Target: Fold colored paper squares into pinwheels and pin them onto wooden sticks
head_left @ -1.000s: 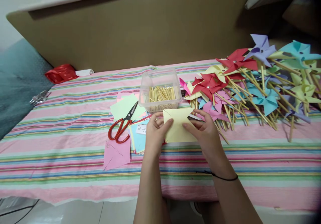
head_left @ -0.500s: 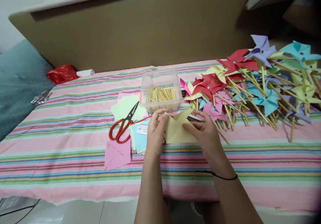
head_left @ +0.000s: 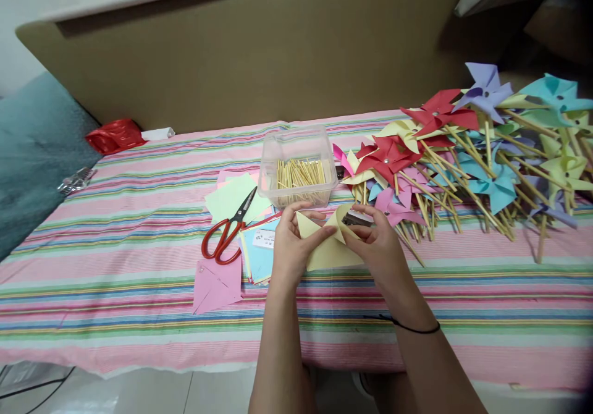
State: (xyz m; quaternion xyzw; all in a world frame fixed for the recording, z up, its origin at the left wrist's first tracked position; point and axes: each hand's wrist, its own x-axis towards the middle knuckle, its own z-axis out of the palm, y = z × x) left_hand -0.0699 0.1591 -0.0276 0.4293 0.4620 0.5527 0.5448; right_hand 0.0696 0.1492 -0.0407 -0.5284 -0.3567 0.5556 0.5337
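A pale yellow sheet of paper (head_left: 330,254) is held above the striped cloth, its cut corners curling in toward the middle. My left hand (head_left: 295,241) grips its left side, the thumb reaching across to the centre. On the right edge, my right hand (head_left: 377,236) pinches the paper between thumb and fingers. Just beyond the hands stands a clear plastic box (head_left: 296,139) with many short wooden sticks (head_left: 301,174) in it. Left of my left hand lie red-handled scissors (head_left: 230,232), blades pointing away, on coloured paper sheets (head_left: 231,199).
Finished paper pinwheels (head_left: 388,159) on sticks are heaped at the right. A slit pink paper square (head_left: 217,285) and a small white box (head_left: 264,238) lie left. A red plastic bag (head_left: 115,136) and metal objects (head_left: 76,181) sit at the far left of the striped cloth (head_left: 139,228).
My left thumb has moved right to the sheet's centre, carrying a corner inward. The yellow paper now shows curled flaps meeting in the middle. Things around the hands are unchanged.
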